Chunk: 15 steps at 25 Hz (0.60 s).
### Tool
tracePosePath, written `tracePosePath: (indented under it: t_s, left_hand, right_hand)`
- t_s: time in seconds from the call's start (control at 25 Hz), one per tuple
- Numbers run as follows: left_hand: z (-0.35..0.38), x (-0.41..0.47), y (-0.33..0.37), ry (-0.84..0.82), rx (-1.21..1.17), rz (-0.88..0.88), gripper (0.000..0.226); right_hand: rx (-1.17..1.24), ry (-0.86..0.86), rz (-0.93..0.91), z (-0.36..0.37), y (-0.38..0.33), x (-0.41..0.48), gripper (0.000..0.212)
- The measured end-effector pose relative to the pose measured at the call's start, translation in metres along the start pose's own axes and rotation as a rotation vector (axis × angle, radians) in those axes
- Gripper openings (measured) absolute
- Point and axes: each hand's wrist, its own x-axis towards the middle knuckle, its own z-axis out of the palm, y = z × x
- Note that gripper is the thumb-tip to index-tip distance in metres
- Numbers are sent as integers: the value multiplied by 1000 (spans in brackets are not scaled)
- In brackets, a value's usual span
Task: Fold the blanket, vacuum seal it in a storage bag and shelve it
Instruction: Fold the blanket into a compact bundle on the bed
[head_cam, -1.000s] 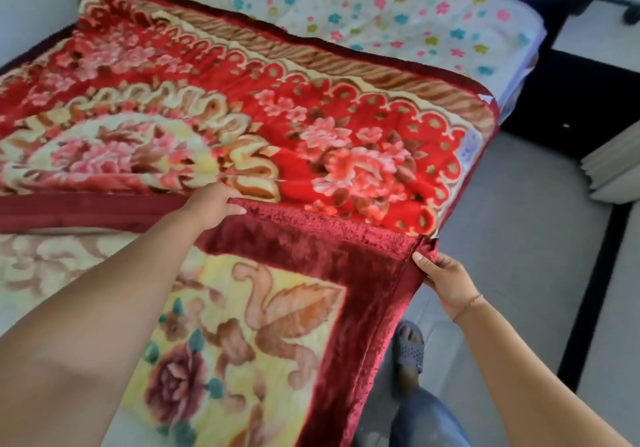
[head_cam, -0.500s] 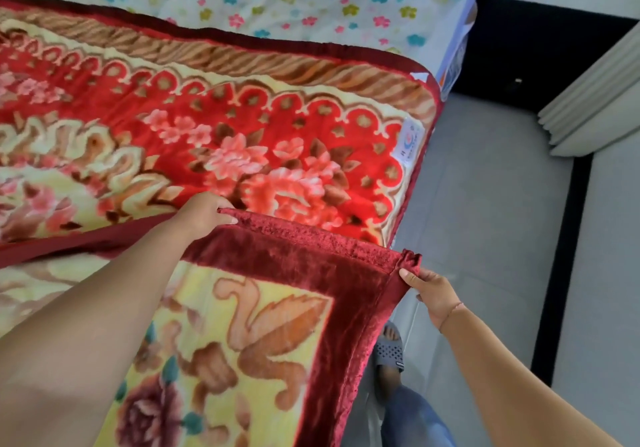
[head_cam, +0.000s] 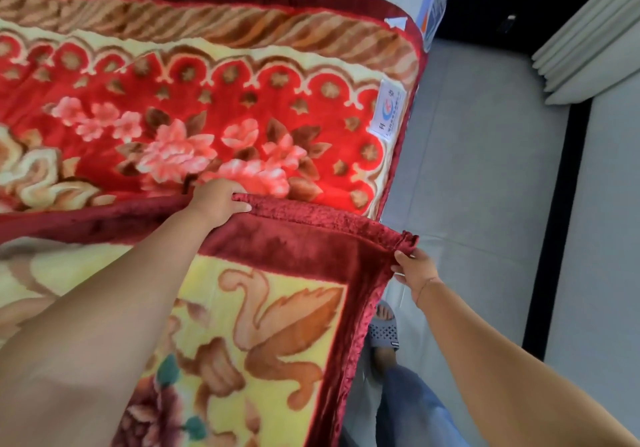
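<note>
1. Head view showed a plush blanket (head_cam: 242,117) spread across the bed, its thick pile printed with red and pink flowers, scalloped arches and a twisted rope border.
2. Left hand (head_cam: 218,200) gripped the dark red velvety hem of a folded-over flap, fingers curled over it; the flap's pale yellow face bore brown scrolls.
3. White rectangular label (head_cam: 388,110) sat near the blanket's rounded corner.
4. Right hand (head_cam: 414,270) pinched the flap's gathered corner, fingers closed on it.
5. Perforated grey sandal (head_cam: 382,330) stood on the smooth grey floor (head_cam: 485,204).
</note>
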Motion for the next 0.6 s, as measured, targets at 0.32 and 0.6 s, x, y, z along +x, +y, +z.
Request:
tracePosePath:
  t_s: [0.32, 0.6]
  left_hand:
    - [-5, -29, 0, 161, -10, 6, 35]
    - [-25, -118, -41, 284, -88, -93, 54]
  right_hand:
    - [-132, -50, -49, 6, -19, -21, 47]
    - [-375, -121, -472, 62, -46, -94, 49]
